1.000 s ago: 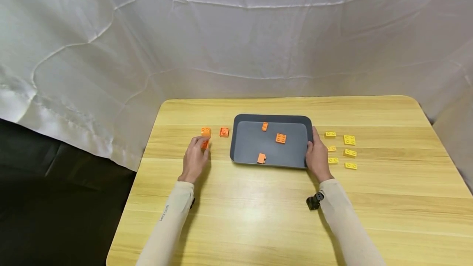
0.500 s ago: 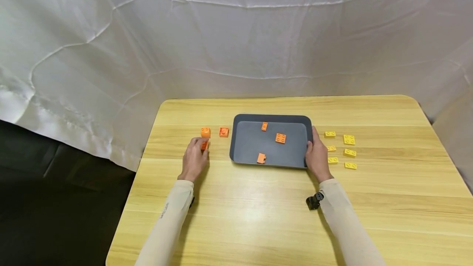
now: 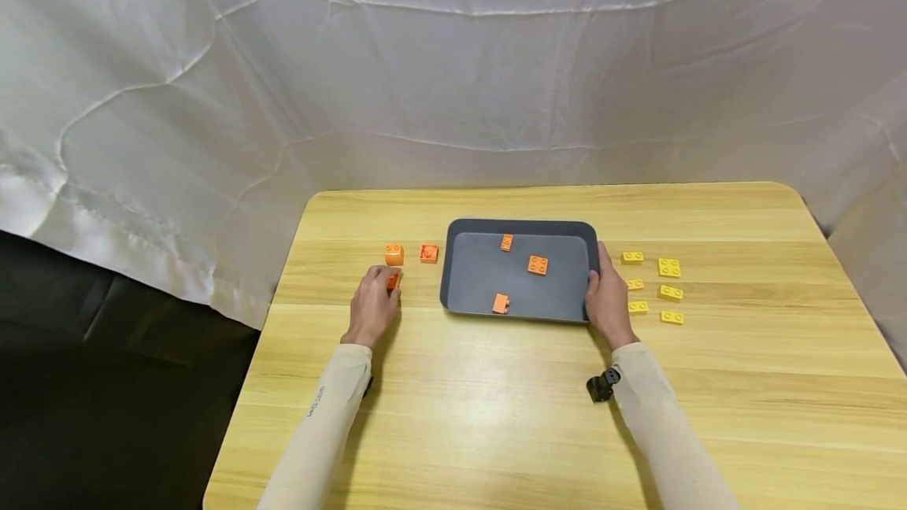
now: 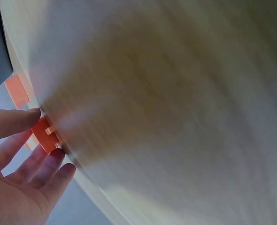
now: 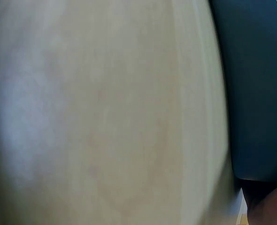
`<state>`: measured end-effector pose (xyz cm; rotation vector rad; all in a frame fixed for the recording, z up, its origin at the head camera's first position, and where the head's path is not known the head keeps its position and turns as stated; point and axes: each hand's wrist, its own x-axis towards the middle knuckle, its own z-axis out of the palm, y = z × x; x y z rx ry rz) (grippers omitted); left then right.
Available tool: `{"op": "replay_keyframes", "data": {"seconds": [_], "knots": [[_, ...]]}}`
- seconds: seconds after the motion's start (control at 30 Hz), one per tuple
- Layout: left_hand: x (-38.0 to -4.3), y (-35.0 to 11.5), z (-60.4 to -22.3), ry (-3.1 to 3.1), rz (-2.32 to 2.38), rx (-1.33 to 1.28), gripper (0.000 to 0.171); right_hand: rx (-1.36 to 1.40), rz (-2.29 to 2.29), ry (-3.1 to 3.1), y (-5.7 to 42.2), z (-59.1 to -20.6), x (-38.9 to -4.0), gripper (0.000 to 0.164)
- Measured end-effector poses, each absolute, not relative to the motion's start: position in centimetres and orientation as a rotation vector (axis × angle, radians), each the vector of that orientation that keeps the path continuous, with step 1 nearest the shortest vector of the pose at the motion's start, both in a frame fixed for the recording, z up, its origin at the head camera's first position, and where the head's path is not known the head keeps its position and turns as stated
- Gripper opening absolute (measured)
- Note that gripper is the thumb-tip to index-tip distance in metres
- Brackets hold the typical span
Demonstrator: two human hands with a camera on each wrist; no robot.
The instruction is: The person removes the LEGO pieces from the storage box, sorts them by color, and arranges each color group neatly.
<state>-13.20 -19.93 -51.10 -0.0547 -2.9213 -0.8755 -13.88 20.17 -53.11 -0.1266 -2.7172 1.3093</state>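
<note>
My left hand (image 3: 372,309) pinches a red-orange toy brick (image 3: 394,280) on the table, left of the grey tray (image 3: 453,301). In the left wrist view, thumb and fingers stand on either side of that brick (image 4: 45,135), whose studs face sideways. Just behind it lies an orange brick with a rounded front (image 3: 394,256), and a red-orange square brick (image 3: 428,253) sits nearer the tray. My right hand (image 3: 609,305) grips the tray's right side, thumb at the rim; its outer fingers are hidden. Only a bit of this hand (image 5: 272,208) shows in the right wrist view, by the tray wall (image 5: 256,93).
Inside the tray lie a small orange brick (image 3: 506,242), a square orange brick (image 3: 538,264) and an orange brick on its side (image 3: 501,304). Several yellow bricks (image 3: 669,267) are spread on the wooden table (image 3: 482,415) to the right. Behind hangs a pale curtain (image 3: 453,85).
The red-orange brick at my left fingertips has shifted and turned slightly, and the fingers have drawn back a little from the rounded brick. My right hand and the tray stay put.
</note>
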Motion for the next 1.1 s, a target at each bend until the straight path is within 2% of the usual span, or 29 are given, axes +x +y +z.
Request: {"op": "replay_keyframes", "data": {"seconds": [1.1], "knots": [[-13.04,-20.06,-50.84,-2.925,-0.850,-0.067,0.036,-0.140,1.318,-2.723,20.19,-53.05,-13.77,0.059]]}}
